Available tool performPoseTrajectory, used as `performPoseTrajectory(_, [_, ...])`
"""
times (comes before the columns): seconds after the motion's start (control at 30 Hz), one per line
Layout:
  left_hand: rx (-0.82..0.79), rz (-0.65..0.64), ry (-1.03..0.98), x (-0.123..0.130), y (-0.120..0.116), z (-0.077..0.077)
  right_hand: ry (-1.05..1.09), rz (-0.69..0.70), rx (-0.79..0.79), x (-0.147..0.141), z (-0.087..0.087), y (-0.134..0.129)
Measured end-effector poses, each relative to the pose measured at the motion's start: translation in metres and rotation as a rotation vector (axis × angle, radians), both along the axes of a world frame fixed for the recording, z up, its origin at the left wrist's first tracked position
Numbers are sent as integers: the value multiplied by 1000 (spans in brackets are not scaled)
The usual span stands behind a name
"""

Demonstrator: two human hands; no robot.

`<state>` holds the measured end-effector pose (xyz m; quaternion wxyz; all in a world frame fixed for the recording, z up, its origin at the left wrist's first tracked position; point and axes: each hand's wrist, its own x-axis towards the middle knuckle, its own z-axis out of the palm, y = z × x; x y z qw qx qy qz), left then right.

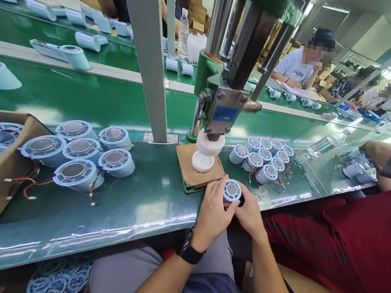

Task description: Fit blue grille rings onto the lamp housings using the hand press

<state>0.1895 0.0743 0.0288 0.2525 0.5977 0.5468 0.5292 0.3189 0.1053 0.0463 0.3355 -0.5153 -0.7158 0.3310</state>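
While the left hand and right hand grasp a housing in front of the press, uneven finger pressure could tip it loose over the bench edge.

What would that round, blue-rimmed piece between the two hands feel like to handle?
The round piece is probably stiff: its spoked rim looks evenly circular between the left hand and right hand. The grey, metal-looking centre suggests some weight for its size. Being round, it might roll on its side.
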Motion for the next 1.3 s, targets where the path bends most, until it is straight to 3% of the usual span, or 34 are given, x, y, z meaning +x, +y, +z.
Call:
performPoseTrajectory(0.43, [22, 14, 101, -5, 2, -4, 6, 39, 78, 0, -6, 1])
performPoseTrajectory(0.8, [87, 98, 314, -6, 4, -10, 72, 111, 133, 3, -15, 6])
performPoseTrajectory(1.13, [90, 94, 236, -2, 4, -5, 81, 98, 152, 4, -13, 5])
performPoseTrajectory(1.3, [137, 130, 231, -8, -13, 3, 113, 91, 152, -6, -3, -12])
